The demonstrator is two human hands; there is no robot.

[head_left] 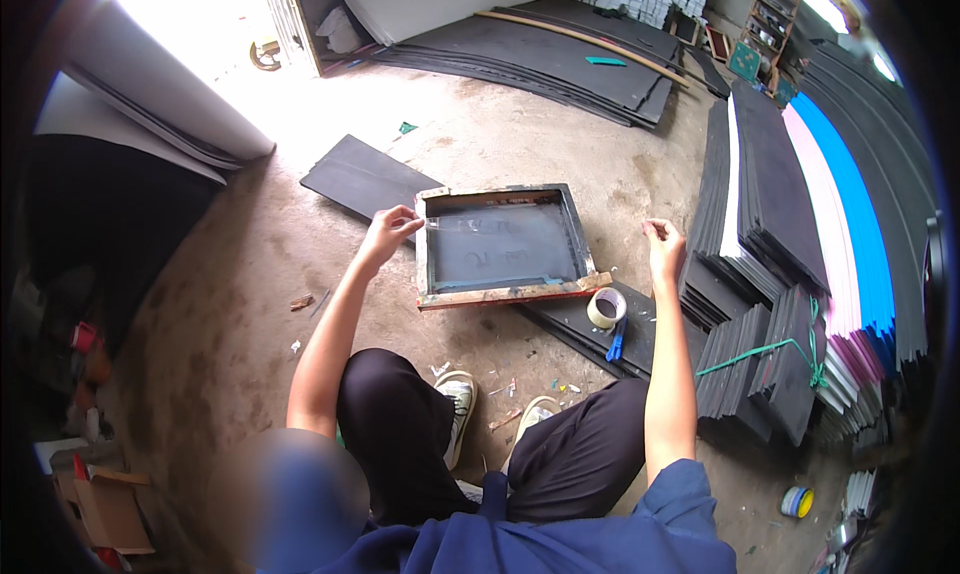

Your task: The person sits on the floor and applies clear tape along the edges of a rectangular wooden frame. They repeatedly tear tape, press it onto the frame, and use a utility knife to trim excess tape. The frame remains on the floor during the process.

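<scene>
A wooden screen-printing frame (500,296) with a dark, translucent mesh lies in front of me, tilted slightly, on dark foam sheets. My left hand (385,236) is closed in a pinch at the frame's left edge, gripping the end of a clear tape strip (455,224) that runs over the mesh. Out to the right of the frame, my right hand (664,246) is raised with thumb and fingers pinched together; what they hold, if anything, is too small to make out. A roll of pale tape (607,308) and a blue cutter knife (617,340) rest beside the frame's near right corner.
Stacks of black foam sheets (780,194) stand at my right, some tied with green string (760,354). Blue sheets (835,184) lean behind them. More large sheets (540,59) lie at the back. Scraps litter the concrete floor (230,374); a cardboard box (110,509) sits lower left.
</scene>
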